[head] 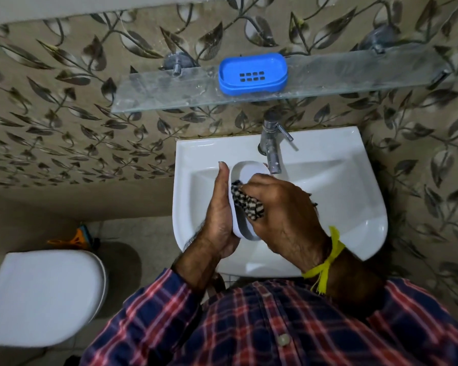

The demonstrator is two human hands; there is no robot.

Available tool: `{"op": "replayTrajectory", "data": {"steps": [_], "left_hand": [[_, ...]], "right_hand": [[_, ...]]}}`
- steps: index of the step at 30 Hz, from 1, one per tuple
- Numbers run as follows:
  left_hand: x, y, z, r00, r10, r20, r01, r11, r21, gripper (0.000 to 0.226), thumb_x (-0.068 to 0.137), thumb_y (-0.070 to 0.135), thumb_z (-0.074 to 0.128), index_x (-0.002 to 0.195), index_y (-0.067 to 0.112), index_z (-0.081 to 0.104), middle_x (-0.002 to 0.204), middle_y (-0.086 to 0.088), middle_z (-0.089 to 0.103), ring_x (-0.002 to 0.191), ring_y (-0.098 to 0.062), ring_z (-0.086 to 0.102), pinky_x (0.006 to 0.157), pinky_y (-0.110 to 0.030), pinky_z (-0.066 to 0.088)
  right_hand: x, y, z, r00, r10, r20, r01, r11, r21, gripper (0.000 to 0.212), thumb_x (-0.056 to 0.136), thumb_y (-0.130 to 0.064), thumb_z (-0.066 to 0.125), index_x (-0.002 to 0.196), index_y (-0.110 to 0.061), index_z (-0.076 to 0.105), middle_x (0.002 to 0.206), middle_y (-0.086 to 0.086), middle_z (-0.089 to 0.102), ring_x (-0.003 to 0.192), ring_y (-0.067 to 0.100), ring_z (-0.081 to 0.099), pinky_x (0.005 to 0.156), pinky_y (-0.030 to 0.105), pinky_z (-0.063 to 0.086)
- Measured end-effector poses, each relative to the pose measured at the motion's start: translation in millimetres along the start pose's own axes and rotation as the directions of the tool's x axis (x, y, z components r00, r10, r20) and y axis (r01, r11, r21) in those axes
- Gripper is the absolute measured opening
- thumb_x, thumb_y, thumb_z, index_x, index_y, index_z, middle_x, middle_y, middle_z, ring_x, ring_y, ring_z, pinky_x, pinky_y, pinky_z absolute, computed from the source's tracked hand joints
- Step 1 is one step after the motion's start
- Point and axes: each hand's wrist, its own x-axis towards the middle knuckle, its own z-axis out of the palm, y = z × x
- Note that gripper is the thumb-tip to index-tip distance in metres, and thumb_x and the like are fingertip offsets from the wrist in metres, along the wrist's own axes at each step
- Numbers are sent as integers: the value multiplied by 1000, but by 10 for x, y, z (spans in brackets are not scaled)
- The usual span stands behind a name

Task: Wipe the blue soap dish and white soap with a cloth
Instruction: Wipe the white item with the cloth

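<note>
Left hand (218,207) cradles the white soap (245,204) over the sink (354,207), right hand (280,207) rubbing it with the cloth (246,203); slick soap could slip into the basin, away from the blue soap dish (253,73) on the shelf (169,88).

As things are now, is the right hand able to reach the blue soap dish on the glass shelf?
Probably yes, but not freely. The blue soap dish sits uncovered on the glass shelf with nothing before it, yet the right hand grips the cloth against the white soap.
</note>
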Motion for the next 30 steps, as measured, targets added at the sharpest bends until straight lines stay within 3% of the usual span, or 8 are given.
{"op": "replayTrajectory", "data": {"steps": [3, 7, 11, 15, 19, 23, 26, 30], "left_hand": [[-11, 48, -36, 1000, 18, -20, -17, 999, 47, 76, 81, 82, 45, 116, 22, 76, 109, -8, 76, 102, -25, 73, 84, -38, 58], [-14, -20, 17, 999, 10, -34, -8, 999, 48, 72, 86, 78, 43, 114, 21, 77, 115, -9, 75, 108, -26, 71, 88, -40, 57], [-19, 62, -48, 999, 46, -22, -46, 999, 13, 76, 82, 78, 52, 124, 18, 71, 107, -9, 75, 98, -24, 72, 83, -36, 57], [10, 68, 16, 996, 52, -75, -46, 995, 91, 75, 74, 81, 55, 118, 23, 75, 103, -8, 76, 95, -24, 72, 80, -37, 57], [14, 123, 15, 993, 81, -90, -70, 991, 114, 78, 74, 80, 54, 126, 24, 70, 104, -7, 74, 89, -21, 72, 78, -34, 56], [26, 142, 107, 985, 97, -146, -75, 985, 152, 77, 68, 84, 54, 115, 27, 75, 107, -10, 73, 96, -26, 69, 83, -40, 54], [25, 225, 118, 986, 110, -126, -94, 987, 129, 71, 72, 81, 56, 100, 21, 81, 94, -9, 77, 84, -23, 74, 71, -32, 59], [18, 226, 183, 978, 127, -164, -108, 987, 119, 81, 71, 83, 50, 115, 20, 76, 105, -12, 75, 92, -26, 73, 72, -36, 59]], "right_hand": [[-81, 8, -14, 996, -32, 80, 35, 999, -34, 13, 78, -13, 62, 84, -22, 70, 83, -1, 63, 80, 32, 64, 63, 38, 52], [-17, 65, -28, 999, 50, 3, -50, 999, 12, 10, 83, -10, 63, 86, -14, 71, 89, 6, 66, 86, 36, 64, 69, 44, 53], [-46, 20, -7, 983, -43, 178, 45, 999, -9, 18, 76, -3, 65, 81, -20, 71, 82, -1, 61, 81, 31, 63, 64, 40, 52], [-31, 71, -40, 993, 56, 101, -53, 998, -38, 25, 79, -6, 63, 94, -22, 75, 89, -1, 63, 88, 32, 63, 70, 41, 53], [-58, 41, -31, 959, -53, 279, 95, 986, -139, 31, 76, -7, 65, 96, -28, 73, 94, -5, 62, 91, 29, 64, 73, 39, 52], [-25, 117, -79, 990, 39, 133, -2, 963, -268, 26, 79, -9, 61, 96, -27, 71, 94, -1, 59, 87, 34, 64, 65, 39, 49], [-8, 62, -22, 989, 3, 151, 35, 968, -247, 28, 77, -7, 64, 96, -26, 72, 90, -2, 55, 83, 32, 63, 63, 38, 49], [-14, 31, -6, 996, 67, 52, -47, 946, -320, 19, 75, -10, 65, 89, -21, 71, 92, 3, 60, 75, 37, 64, 58, 38, 47]]}}
